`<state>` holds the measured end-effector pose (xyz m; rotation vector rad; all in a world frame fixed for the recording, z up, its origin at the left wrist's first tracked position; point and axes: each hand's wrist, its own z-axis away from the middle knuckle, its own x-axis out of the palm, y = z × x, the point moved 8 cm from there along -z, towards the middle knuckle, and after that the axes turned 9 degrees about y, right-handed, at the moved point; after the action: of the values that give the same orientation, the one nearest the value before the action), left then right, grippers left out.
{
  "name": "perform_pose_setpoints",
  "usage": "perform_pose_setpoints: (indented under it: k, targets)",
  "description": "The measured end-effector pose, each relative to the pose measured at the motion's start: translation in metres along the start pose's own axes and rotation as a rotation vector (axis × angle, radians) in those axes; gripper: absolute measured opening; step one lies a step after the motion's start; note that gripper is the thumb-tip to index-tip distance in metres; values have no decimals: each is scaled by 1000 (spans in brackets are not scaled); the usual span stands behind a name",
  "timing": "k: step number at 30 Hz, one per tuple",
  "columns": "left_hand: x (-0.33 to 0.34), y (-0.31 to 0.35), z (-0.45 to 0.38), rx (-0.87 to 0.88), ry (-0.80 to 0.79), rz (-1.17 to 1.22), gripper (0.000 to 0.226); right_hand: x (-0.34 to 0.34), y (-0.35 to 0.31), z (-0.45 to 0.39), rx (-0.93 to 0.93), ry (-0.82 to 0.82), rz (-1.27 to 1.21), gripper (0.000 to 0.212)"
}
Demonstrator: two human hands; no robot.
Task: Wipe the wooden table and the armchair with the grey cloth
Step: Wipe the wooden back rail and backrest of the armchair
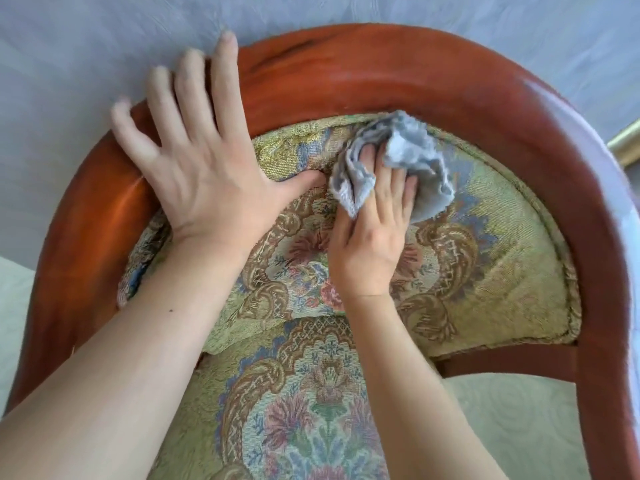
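The armchair (pixel 398 74) fills the view: a curved reddish wooden frame around a floral tapestry backrest and seat. My right hand (pixel 372 233) presses the bunched grey cloth (pixel 408 150) against the upper part of the padded backrest, just below the wooden rail. The fingers are partly wrapped in the cloth. My left hand (pixel 204 168) lies flat with fingers spread on the left curve of the frame, its thumb on the fabric beside the cloth. The wooden table is out of view.
A pale grey textured wall (pixel 86 46) stands right behind the chair. Light patterned flooring (pixel 519 420) shows under the right armrest and at the far left. A gold-coloured edge (pixel 628 140) appears at the right border.
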<state>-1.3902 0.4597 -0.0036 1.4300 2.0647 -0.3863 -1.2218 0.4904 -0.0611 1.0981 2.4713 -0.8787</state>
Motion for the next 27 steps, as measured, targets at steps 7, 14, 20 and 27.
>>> perform_pose_setpoints:
  k: [7, 14, 20, 27]
  targets:
    - [1, 0, 0, -15, -14, 6, 132, 16, 31, 53, -140, -194, 31, 52]
    - [0, -2, 1, -8, -17, 10, 132, -55, 41, 89, 983, 196, -705, 39]
    - [0, -1, 1, -1, -23, 5, 132, -72, -7, -2, 465, 384, -488, 45]
    - [0, 1, 1, 3, -8, -17, 131, 24, 16, 35, 169, -46, -99, 52]
